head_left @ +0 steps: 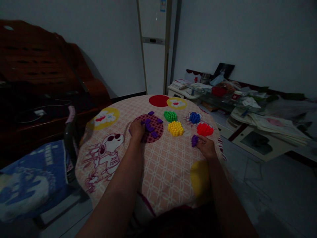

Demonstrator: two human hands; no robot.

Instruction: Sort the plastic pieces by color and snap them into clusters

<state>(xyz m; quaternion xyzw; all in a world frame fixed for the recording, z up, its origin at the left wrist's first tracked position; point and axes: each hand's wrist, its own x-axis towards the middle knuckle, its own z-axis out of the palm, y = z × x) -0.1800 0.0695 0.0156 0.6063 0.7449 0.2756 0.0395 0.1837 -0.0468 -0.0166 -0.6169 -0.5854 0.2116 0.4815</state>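
My left hand [137, 129] is closed over the left part of a dark red dotted circle printed on the tablecloth. Its fingertips meet a small purple piece at the edge of several loose purple pieces [149, 126]; the far fingers are hidden. On the right, my right hand [207, 147] has its thumb and fingers closed at a small purple bumpy cluster [194, 141]. Beyond it lie a red bumpy cluster [205, 129] and a blue one, the blue cluster [194, 117]. Between my hands, farther off, are a yellow bumpy cluster [175, 128] and a green cluster [170, 115].
A patterned pink cloth [163, 175] covers the round table. At the left stand a chair with a blue cushion [32, 178] and a wooden bench [37, 62]. A low cabinet [260, 142] piled with papers runs along the right wall. A tall white unit [155, 62] stands behind.
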